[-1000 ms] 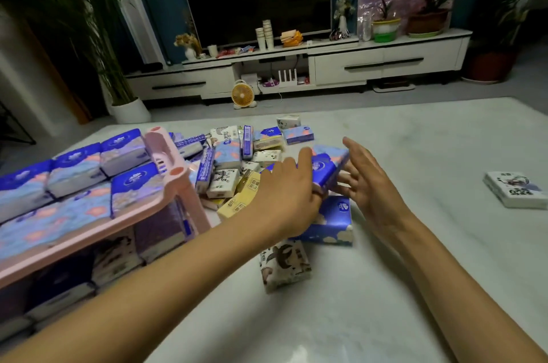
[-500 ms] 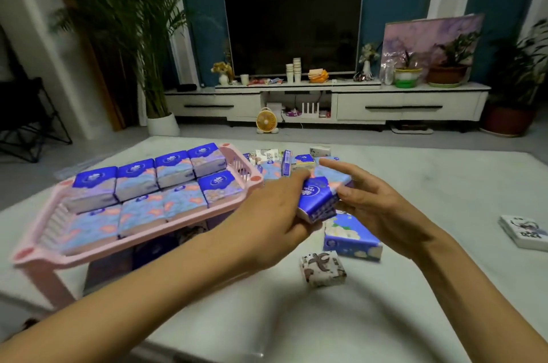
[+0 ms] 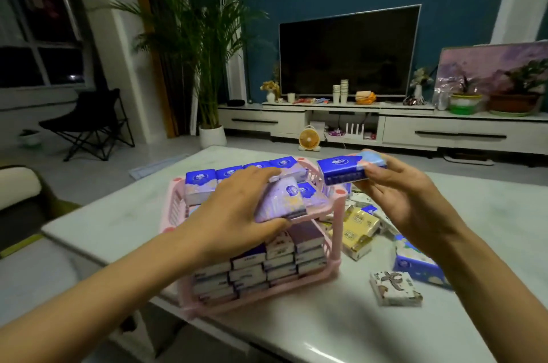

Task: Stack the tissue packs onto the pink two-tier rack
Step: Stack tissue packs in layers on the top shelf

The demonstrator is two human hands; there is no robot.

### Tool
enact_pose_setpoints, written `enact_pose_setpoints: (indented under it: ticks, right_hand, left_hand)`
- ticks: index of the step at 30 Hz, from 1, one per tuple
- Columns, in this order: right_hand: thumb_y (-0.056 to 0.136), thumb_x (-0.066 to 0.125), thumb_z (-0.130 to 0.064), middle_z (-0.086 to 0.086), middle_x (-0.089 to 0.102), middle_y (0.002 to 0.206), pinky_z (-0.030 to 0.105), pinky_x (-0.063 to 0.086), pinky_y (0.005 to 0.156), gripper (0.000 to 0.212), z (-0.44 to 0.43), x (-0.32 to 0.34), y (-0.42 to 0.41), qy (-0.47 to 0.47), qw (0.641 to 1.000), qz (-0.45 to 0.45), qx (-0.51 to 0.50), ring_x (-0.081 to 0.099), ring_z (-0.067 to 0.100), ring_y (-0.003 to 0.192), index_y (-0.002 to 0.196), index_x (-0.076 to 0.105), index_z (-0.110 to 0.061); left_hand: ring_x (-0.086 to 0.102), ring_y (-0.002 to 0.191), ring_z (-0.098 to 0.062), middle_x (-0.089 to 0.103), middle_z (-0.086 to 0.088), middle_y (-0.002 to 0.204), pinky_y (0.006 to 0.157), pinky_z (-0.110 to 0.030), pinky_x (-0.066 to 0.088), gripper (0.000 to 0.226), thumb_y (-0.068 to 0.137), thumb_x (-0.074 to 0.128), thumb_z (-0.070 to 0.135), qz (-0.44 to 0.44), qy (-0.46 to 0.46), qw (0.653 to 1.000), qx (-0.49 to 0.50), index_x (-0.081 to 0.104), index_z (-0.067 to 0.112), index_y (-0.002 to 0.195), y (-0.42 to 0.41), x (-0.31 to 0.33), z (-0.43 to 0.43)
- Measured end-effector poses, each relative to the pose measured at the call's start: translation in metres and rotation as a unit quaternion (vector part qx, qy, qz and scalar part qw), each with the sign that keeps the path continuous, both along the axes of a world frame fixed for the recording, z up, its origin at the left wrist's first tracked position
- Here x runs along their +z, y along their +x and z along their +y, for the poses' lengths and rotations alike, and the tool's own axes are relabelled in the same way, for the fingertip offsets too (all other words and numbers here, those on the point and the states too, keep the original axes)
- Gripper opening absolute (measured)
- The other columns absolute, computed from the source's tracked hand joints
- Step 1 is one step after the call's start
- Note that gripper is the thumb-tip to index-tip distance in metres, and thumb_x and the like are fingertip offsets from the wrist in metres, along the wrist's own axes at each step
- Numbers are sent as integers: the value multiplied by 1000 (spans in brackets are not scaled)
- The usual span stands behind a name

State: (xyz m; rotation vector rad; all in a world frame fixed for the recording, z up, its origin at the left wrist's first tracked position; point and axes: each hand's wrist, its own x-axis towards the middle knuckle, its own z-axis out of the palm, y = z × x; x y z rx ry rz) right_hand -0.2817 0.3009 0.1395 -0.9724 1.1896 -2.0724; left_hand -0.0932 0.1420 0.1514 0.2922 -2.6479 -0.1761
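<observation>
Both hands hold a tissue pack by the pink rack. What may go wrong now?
1. The purple pack in the left hand is tilted at the front rim of the rack; it may slide off.
2. The rack stands near the edge of the table; a push may shift it over.

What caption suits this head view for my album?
Left hand grips a tilted tissue pack over the pink rack; right hand holds a blue pack.

The left hand (image 3: 234, 211) grips a tilted lavender tissue pack (image 3: 281, 199) over the top tier of the pink rack (image 3: 340, 192), both tiers lined with packs; the right hand (image 3: 397, 199) holds a blue tissue pack (image 3: 344, 171) above loose yellow packs (image 3: 358, 226) on the bench (image 3: 118, 214)
</observation>
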Motion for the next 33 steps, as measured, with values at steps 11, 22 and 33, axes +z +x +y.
enact_pose_setpoints:
  ticks: [11,22,33]
  right_hand:
    - [72,77,-20,-14,50,102,25,52,82,59,-80,-11,78,138,920,321,-178,60,10,96,120,44,-31]
    - [76,52,-66,-6,45,120,26,40,92,62,-88,-35,89,262,745,567,-233,44,11,113,126,45,-29]
    - [89,46,-50,-8,41,127,26,36,98,46,-86,-27,90,267,753,575,-179,35,8,120,132,44,-34]
  left_hand:
    - [51,109,-26,48,-3,118,86,-32,38,54,82,51,58,-35,-12,956,291,45,23,123,30,2,-34]
    - [30,126,-24,38,-5,133,92,-33,35,56,92,25,59,-73,-46,944,318,46,20,125,33,-15,-25]
    - [49,105,-24,56,1,118,83,-34,42,66,75,20,54,-50,-41,976,206,58,23,120,60,-31,-39]
